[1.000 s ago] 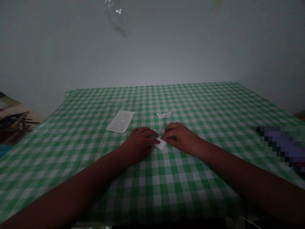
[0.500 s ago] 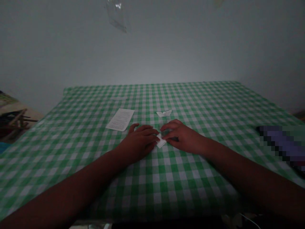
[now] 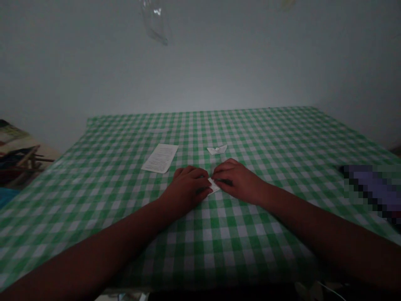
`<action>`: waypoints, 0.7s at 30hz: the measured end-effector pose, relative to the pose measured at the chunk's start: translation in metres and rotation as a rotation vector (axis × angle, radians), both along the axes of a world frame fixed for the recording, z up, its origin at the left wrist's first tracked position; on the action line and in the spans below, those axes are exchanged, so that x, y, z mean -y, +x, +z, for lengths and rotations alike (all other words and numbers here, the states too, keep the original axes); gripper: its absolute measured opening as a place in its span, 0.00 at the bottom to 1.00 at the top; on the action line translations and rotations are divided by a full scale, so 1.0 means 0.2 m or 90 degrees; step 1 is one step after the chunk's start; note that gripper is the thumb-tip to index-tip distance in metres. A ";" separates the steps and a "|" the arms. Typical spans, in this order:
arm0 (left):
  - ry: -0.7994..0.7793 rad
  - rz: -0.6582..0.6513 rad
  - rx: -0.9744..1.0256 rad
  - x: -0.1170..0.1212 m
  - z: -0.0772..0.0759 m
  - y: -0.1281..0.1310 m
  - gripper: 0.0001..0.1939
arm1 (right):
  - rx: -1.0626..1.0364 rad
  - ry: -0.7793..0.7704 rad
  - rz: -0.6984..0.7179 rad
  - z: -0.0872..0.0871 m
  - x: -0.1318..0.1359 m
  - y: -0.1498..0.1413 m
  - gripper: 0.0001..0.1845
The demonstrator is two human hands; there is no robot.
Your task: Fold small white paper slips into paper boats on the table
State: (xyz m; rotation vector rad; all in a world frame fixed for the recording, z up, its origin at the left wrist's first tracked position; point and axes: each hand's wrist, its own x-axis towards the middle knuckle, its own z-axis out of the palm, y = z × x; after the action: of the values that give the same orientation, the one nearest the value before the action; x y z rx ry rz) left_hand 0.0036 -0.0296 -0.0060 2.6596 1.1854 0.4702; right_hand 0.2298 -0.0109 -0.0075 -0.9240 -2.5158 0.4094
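Small folded paper (image 3: 214, 187) lies flat on the check tablecloth (image 3: 216, 238), btwn the 2 hands, both in contact: left hand (image 3: 184, 190) on its left side, right hand (image 3: 239, 179) at its far right part. So neither hand is clearly nearer. Visible near edge slants, near left to far right; both ends partly covered, so long axis can't be told.

Left hand: palm down, fingers bent & bunched, tips and thumb on the paper's left side; pressing vs. pinching, can't tell. Right hand: fingers curled, thumb & forefinger tips together at the far right edge, looks like a light pinch on same pc.

Paper boat (image 3: 216, 150) sits apart, just far of the hands, a bit closer to right hand; long axis approx. left-right. Printed sheet (image 3: 160, 159) flat, far left of left hand, long axis near left to far right.

Count: 2 hands, 1 small folded paper, 1 paper boat, 1 printed sheet w/ text, 1 tablecloth. Also 1 clear plastic bag (image 3: 156, 25) up on the wall (image 3: 219, 54), 1 pixelated purple/black item (image 3: 372, 184) at right edge, ID n/a.
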 end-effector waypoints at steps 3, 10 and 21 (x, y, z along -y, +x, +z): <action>0.006 -0.002 -0.006 0.00 0.00 0.00 0.07 | 0.035 0.007 -0.044 -0.01 -0.01 0.00 0.13; 0.044 0.013 -0.040 0.02 0.02 0.01 0.07 | 0.144 0.069 -0.071 0.04 0.05 -0.01 0.15; 0.044 0.030 -0.073 0.03 0.04 0.01 0.09 | 0.146 0.046 -0.032 0.11 0.13 -0.02 0.12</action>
State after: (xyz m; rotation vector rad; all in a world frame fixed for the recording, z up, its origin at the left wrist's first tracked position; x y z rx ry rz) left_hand 0.0049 -0.0360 0.0014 2.7555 1.2884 0.3769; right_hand 0.2266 -0.0368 0.0144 -1.0557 -2.6855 0.2047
